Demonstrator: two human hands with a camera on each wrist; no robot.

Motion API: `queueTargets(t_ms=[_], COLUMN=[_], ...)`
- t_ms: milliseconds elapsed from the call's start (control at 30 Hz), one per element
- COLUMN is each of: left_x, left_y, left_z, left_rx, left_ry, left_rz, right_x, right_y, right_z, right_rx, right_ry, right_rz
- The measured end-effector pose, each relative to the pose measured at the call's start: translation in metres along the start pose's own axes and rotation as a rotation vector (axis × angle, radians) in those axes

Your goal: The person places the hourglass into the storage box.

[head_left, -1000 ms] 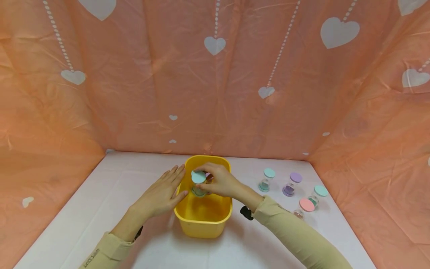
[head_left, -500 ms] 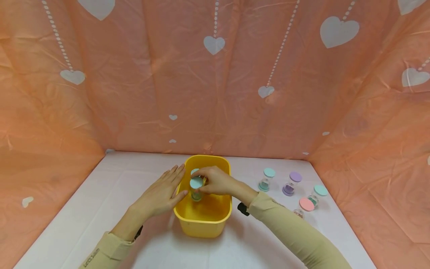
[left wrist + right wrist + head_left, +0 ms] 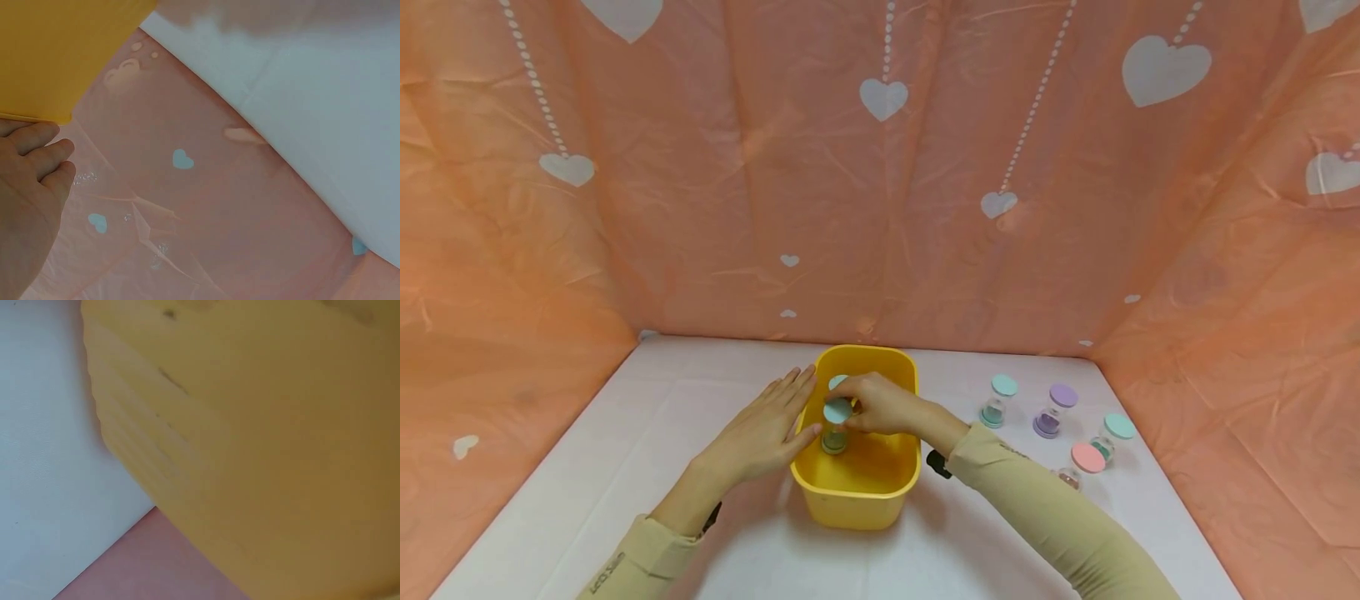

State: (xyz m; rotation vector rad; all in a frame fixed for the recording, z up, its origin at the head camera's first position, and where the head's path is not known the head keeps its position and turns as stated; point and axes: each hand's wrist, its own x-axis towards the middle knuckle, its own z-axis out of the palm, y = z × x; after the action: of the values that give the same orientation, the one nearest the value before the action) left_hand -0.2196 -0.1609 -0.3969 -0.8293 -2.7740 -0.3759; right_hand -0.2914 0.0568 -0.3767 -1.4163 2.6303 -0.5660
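Note:
Inside the yellow bin (image 3: 850,505), my right hand (image 3: 883,404) pinches an hourglass (image 3: 837,412) with a mint-green cap, held upright near the bin's left wall. Just behind it shows the mint cap of a second hourglass (image 3: 838,382), partly covered by my fingers. My left hand (image 3: 760,429) rests with straight fingers along the bin's left rim. In the left wrist view, those fingers (image 3: 53,150) lie against the edge of the yellow wall (image 3: 56,56). The right wrist view holds only the bin's outer side (image 3: 250,456); the right hand is hidden there.
To the right of the bin on the white tabletop (image 3: 970,533) stand a mint hourglass (image 3: 997,402), a purple hourglass (image 3: 1055,410), another mint hourglass (image 3: 1111,437) and a pink hourglass (image 3: 1081,465). A peach curtain (image 3: 865,208) with hearts encloses the back and sides.
My right hand has brought the mint hourglass slightly toward the front and left inside the bin, uncovering another mint cap behind it. The left hand has stayed on the rim.

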Motion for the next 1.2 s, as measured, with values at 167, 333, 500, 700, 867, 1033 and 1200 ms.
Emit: queueTargets(t_ms=[167,333,500,700,867,1033,1200], left_x=[0.001,0.001,0.001,0.001,0.0,0.001,0.001], left_y=[0.0,-0.001,-0.001,-0.001,0.001,0.001,0.001], left_z=[-0.002,-0.001,0.0,0.002,0.001,0.002,0.002], left_rx=[-0.002,0.005,0.001,0.01,0.009,0.01,0.022], left_ry=[0.001,-0.002,-0.004,0.005,0.003,0.007,0.019], left_rz=[0.004,0.007,0.005,0.007,0.002,0.002,0.006], right_x=[0.001,0.002,0.002,0.0,-0.003,-0.006,-0.012], right_y=[0.0,0.001,0.001,-0.002,-0.001,0.0,-0.001], right_z=[0.001,0.002,0.002,0.001,0.0,-0.001,-0.005], right_rx=[-0.036,-0.055,-0.065,-0.037,-0.018,0.002,0.034], right_ry=[-0.02,-0.026,-0.016,0.012,0.033,0.046,0.083], right_rz=[-0.026,-0.031,-0.018,-0.003,0.002,-0.001,-0.006])
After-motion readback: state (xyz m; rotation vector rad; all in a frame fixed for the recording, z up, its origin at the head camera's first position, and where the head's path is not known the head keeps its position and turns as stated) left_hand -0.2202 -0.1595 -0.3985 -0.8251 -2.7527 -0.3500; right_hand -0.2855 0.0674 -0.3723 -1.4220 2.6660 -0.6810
